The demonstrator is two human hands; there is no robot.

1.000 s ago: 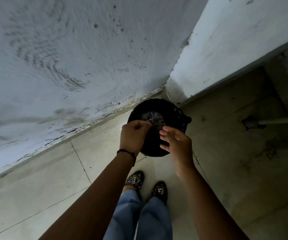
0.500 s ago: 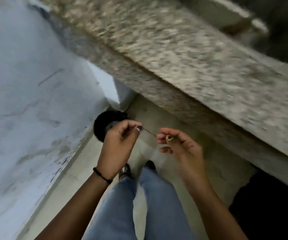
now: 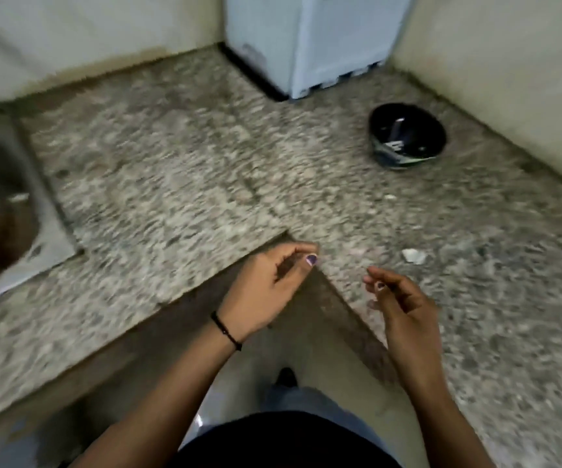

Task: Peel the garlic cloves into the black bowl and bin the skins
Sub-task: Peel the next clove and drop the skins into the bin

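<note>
The likeliest slip, as I judge it, is leaving skins behind: a pale scrap of skin lies on the speckled stone table at centre right of the frame, just beyond the right hand, and a smaller fleck sits further up toward the black bowl. Both are thin and close in tone to the stone, so they are easy to miss. A careless sweep could send them off the table's inner corner onto the floor at lower centre. No bin shows in the frame, so any skins would have to be carried out of view.

The left hand, at centre, has its fingers curled with the thumb against the fingertips; blur hides whether it pinches anything. The right hand hangs with loosely bent fingers and nothing visible in it.

The black bowl stands at upper right, well apart from both hands, near the wall; pale shapes show inside, too blurred to name. No unpeeled garlic can be made out.

A steel sink fills the left edge and a pale boxy appliance stands at top centre; neither blocks the reach to the scraps or the bowl
</note>
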